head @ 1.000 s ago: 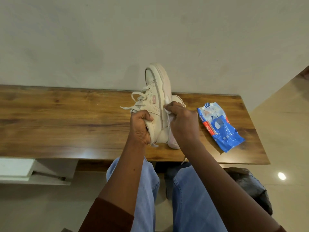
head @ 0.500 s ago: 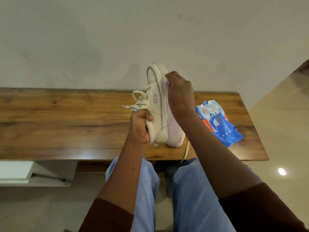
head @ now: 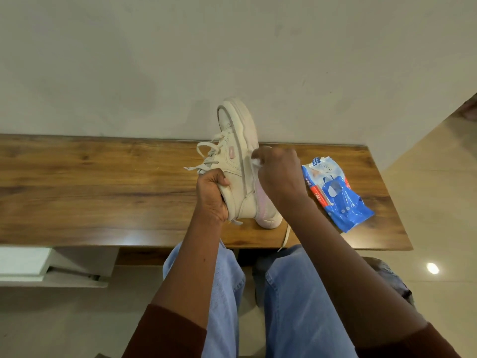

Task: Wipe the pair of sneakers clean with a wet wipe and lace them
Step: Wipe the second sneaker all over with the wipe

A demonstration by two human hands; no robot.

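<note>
Wooden table [head: 90, 192]: running left to right along the far wall.
Cream sneaker [head: 235, 156]: standing toe-up over the table's middle.
Second sneaker [head: 267, 215]: lying just right of it, mostly hidden.
Blue wipe pack [head: 335, 197]: lying further right.
Left hand [head: 211, 197]: gripping the cream sneaker's heel end.
Right hand [head: 278, 174]: pinching a wet wipe [head: 256, 161], pressing it against the sole edge.

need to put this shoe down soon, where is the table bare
The long stretch of the brown wooden table left of the cream laced sneaker, out to its left edge, is bare. Crowded on the right: left hand gripping the sneaker, right hand with the white wipe, then the blue wipes pack.
</note>
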